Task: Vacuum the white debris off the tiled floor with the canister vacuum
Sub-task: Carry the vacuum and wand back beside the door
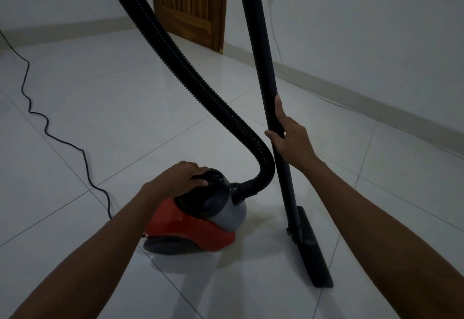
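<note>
Red-and-grey canister vacuum (198, 220) sits on tiled floor (100, 108), black wand (261, 55) upright.

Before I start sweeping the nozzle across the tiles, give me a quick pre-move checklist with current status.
1. Right hand holding the wand: ok, fingers wrapped round it.
2. Floor nozzle down on the tiled floor: ok.
3. Hose joined to the canister: ok, seated at its front.
4. Left hand off the canister: not ok, it rests on top.
5. Power cord clear of the path: ok, it trails off left.
6. White debris located: cannot tell, none visible.
</note>
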